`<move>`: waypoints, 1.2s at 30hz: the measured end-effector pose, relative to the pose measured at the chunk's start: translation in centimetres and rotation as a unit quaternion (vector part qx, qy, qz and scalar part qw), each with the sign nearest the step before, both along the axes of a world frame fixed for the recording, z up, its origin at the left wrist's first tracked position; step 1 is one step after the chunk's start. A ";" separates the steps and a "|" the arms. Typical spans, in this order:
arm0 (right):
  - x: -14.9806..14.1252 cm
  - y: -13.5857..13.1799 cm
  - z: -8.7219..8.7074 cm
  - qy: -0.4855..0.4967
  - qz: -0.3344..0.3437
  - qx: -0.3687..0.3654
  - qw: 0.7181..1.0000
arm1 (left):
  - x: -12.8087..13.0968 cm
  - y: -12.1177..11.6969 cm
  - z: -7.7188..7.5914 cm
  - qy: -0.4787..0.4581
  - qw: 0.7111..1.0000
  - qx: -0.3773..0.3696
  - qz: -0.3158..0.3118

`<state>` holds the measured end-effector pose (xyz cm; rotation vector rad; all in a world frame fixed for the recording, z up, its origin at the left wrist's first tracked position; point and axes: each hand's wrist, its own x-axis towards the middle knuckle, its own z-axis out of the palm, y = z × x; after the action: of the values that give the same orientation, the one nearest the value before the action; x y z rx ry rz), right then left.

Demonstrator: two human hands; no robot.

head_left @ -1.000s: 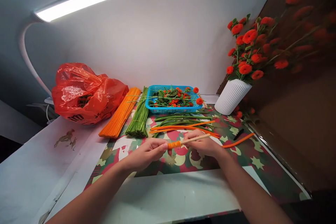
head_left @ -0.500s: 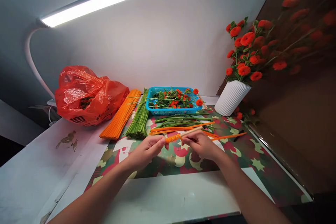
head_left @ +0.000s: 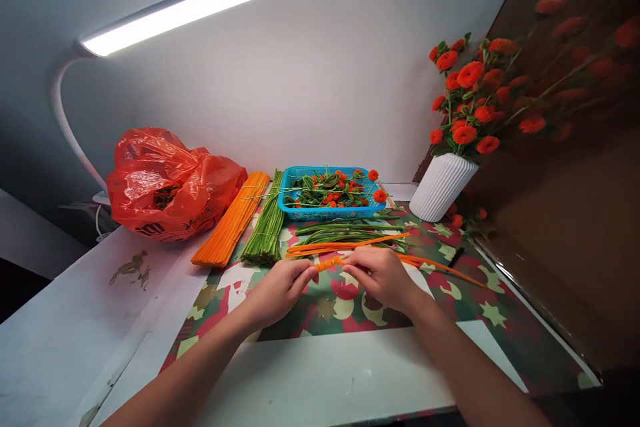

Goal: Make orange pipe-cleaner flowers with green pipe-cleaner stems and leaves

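An orange pipe cleaner [head_left: 329,264], wound into a tight coil, spans the gap between my hands above the patterned mat. My left hand [head_left: 281,288] pinches the coil's left end. At the other end, the thumb and fingers of my right hand [head_left: 384,275] are closed on the coil. The wooden stick seen earlier is hidden now, so I cannot tell whether it is still inside. A loose orange strand [head_left: 453,269] trails out to the right behind my right hand. Just beyond my hands lie loose orange pipe cleaners [head_left: 320,248] and green pipe cleaners [head_left: 340,232].
Behind stands a blue basket [head_left: 330,215] of small red flowers. Left of it lie a green bundle [head_left: 263,227], an orange bundle [head_left: 233,220] and a red plastic bag [head_left: 170,180]. A white vase [head_left: 443,187] of flowers stands right, beneath a lamp [head_left: 230,0].
My right hand has turned, and the stick that showed above it is out of sight. The loose strand's end has swung lower and farther right. My left hand has hardly moved.
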<state>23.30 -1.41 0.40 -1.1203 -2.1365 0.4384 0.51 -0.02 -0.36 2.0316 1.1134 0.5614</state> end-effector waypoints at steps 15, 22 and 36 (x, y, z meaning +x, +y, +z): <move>2.8 1.7 -0.4 0.027 0.035 -0.266 0.963 | -1.1 0.2 1.0 0.033 0.974 -0.112 -0.196; 0.3 -0.2 0.7 0.001 0.019 -0.139 0.990 | -0.4 0.6 -0.7 -0.032 0.998 -0.038 0.042; 2.3 1.3 0.3 0.135 0.005 -0.280 0.950 | -1.4 0.6 0.9 0.032 0.984 -0.119 -0.131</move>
<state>25.58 -0.09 0.67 -1.2587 -1.8189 1.1872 -0.93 0.53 0.55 1.9547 0.8824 0.2199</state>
